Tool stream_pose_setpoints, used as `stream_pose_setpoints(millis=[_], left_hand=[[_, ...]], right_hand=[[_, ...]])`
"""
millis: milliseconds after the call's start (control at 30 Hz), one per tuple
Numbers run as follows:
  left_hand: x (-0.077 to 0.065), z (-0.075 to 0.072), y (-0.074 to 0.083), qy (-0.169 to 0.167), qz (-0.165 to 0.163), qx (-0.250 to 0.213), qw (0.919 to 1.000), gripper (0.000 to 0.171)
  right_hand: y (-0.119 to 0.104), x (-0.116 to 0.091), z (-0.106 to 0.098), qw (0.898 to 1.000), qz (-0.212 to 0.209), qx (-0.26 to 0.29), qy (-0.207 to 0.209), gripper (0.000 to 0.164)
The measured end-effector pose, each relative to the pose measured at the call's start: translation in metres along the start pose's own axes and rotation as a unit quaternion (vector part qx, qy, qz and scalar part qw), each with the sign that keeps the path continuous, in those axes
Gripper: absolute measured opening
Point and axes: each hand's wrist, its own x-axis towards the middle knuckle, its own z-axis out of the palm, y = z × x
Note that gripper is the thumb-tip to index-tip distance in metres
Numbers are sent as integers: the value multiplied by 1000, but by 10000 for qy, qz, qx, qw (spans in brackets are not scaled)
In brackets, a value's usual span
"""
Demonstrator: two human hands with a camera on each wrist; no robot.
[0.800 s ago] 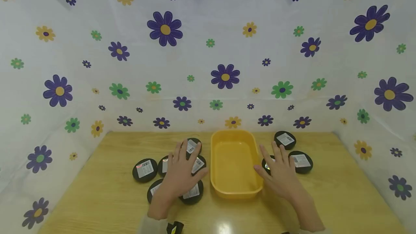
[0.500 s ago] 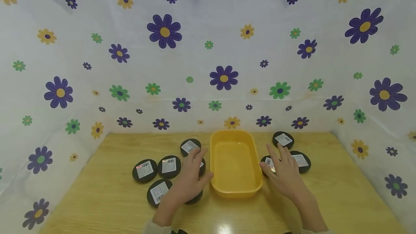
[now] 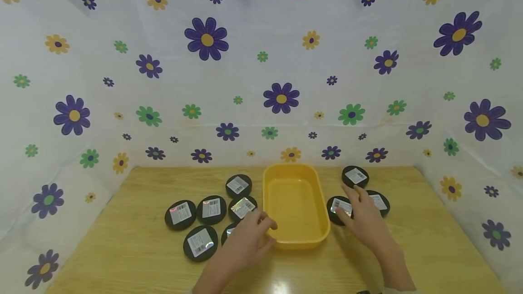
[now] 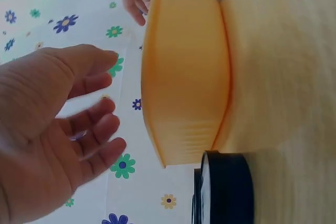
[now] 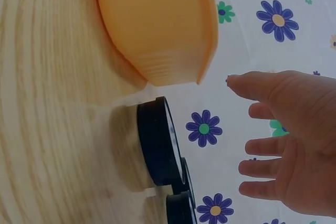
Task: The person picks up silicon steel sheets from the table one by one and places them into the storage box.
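In the head view my left hand point(image 3: 249, 239) hovers at the near left corner of the yellow plastic tub point(image 3: 294, 203), its fingers loosely bent and holding nothing. It partly hides a black round container point(image 3: 227, 230). The left wrist view shows that hand point(image 4: 68, 114) in the air beside the tub wall point(image 4: 186, 77). My right hand point(image 3: 365, 219), fingers spread and holding nothing, is above the black round containers on the tub's right. One of these, a labelled black container point(image 3: 339, 210), is under its thumb in the head view; in the right wrist view the hand point(image 5: 294, 140) is apart from the containers point(image 5: 160, 140).
Several flat black containers with white labels lie left of the tub, such as a front one point(image 3: 200, 243) and a far-left one point(image 3: 180, 215). Two more, a back one point(image 3: 355, 176) and one partly behind my hand point(image 3: 380, 201), lie right. A flowered cloth point(image 3: 261, 71) backs the wooden table point(image 3: 135, 248).
My left hand has moved toward the viewer and right, off the left group of containers, and its fingers have bent. My right hand has shifted slightly right and nearer. The containers and tub stay put.
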Motion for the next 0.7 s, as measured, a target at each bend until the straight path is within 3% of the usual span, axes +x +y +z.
stream_pose_setpoints(millis=[100, 200, 433, 700], left_hand=[[-3, 3, 1, 65, 654, 348, 9972, 19], [-5, 6, 3, 48, 994, 570, 9934, 19], [-7, 9, 7, -227, 987, 795, 9917, 20], [-5, 23, 6, 207, 1186, 1037, 9873, 25]], right_hand=[[3, -1, 4, 9999, -116, -55, 70, 61], [6, -2, 8, 9996, -207, -89, 164, 59], [8, -3, 12, 9993, -277, -58, 235, 60], [15, -1, 15, 9995, -216, -83, 222, 64]])
